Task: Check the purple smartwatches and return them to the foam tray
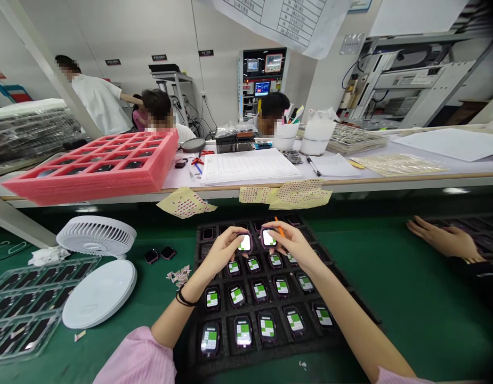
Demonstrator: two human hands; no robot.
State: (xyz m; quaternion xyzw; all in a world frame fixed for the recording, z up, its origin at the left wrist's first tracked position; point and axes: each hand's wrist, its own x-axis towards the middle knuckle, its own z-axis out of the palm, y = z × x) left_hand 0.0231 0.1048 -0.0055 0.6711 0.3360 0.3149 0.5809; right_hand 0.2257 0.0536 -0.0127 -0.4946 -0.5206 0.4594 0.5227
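My left hand grips a lit smartwatch body by its edge, thumb near the screen. Level with it, my right hand holds a second smartwatch body, its screen lit mostly white. A thin orange stick is also between the fingers of that hand. Both watches are held above a black foam tray, whose compartments hold several watches with white and green screens. Toward the back of the tray, some watches are dark. My fingers partly cover the far rows.
A white fan stands left, beside a clear tray of dark parts, two dark watches and small paper scraps. A pink foam tray sits on the shelf. At right, another person's hand rests near another dark tray.
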